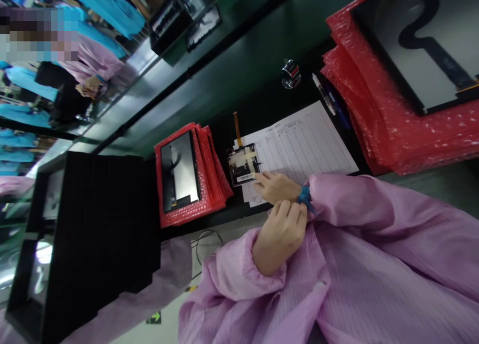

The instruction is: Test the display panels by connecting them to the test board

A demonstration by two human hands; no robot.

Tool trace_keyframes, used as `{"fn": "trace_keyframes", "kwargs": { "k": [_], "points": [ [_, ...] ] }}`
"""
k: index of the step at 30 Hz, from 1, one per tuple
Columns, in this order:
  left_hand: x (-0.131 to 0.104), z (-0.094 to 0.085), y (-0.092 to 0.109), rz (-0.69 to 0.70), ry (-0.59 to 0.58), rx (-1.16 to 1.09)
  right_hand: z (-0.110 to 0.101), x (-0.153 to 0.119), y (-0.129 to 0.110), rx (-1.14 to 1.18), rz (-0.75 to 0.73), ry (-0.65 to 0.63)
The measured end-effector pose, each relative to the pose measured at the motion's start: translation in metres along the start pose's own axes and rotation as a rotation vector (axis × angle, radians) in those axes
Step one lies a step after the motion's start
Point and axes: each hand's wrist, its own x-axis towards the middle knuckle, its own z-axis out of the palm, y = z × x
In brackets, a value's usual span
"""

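Observation:
My left hand (281,235), in a pink sleeve, is closed with its fingertips at the blue wrist strap (306,197) around my right wrist. My right hand (280,188) lies over the printed form (299,142), fingers stretched out and slightly bent. Its fingertips are at the lower right edge of a small display module (243,164) with a dark back, tape and an orange ribbon cable (237,128). Whether they touch the module, I cannot tell. Part of the form is under the module and my right hand.
To the left, a screen panel (187,172) lies on red bubble-wrap bags (215,172); another panel (396,65) tops red bags (368,102) at right. Pens (324,94) and a small metal object (291,74) lie beyond. A black tray stack (105,224) stands far left. People work behind.

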Motion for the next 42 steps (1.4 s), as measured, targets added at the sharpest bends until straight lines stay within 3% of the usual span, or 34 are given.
{"fn": "trace_keyframes", "kwargs": {
  "k": [3,7,15,18,22,29,36,42],
  "points": [
    [0.000,-0.003,0.004,-0.007,-0.013,-0.023,-0.001,-0.001,0.001,0.002,0.004,0.021],
    [-0.002,0.004,0.009,-0.022,0.104,-0.020,-0.004,-0.003,0.002,0.025,0.028,0.035],
    [-0.016,0.049,0.019,-0.110,0.513,-0.159,-0.005,-0.005,0.004,0.056,0.073,0.058],
    [-0.018,0.063,0.024,-0.126,0.597,-0.229,-0.007,-0.005,0.003,0.029,0.069,0.044],
    [-0.015,0.067,0.033,-0.178,0.603,-0.357,-0.007,-0.004,0.003,-0.009,0.057,0.069],
    [0.008,0.061,0.048,-0.509,0.517,-0.355,-0.002,-0.004,0.004,-0.053,0.029,0.110],
    [0.014,0.055,0.043,-0.506,0.483,-0.423,-0.007,-0.003,0.008,-0.007,0.057,0.047],
    [0.007,0.062,0.042,-0.567,0.598,-0.532,-0.008,-0.002,0.009,0.003,0.066,0.023]
  ]
}}
